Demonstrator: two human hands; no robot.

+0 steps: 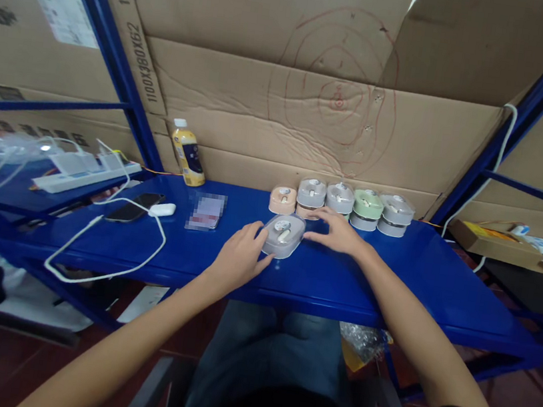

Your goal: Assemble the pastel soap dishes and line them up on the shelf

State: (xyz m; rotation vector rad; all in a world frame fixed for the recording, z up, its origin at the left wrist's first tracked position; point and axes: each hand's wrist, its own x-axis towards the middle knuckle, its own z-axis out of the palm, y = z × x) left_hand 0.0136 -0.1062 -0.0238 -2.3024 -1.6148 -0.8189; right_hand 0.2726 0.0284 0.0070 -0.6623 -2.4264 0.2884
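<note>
A small grey rounded case with a clear lid [283, 235] is on or just over the blue tabletop in front of me. My left hand [238, 256] grips it from the left, with the thumb at its near edge and the fingers along its far left side. My right hand [335, 231] is at the case's right, fingers apart; whether a fingertip touches the case I cannot tell. Behind the hands stands a row of similar cases, mostly stacked in pairs: a single peach case [283, 200], grey ones [396, 211] and a green-topped stack [368, 207].
A yellow drink bottle [189, 155] stands at the back left. A blurred-out phone-like item [207, 212], a dark phone [133, 207], a white charger [162, 209] and a looped white cable [104, 274] lie on the left. Cardboard panels [215, 101] and blue posts [533, 99] bound the table.
</note>
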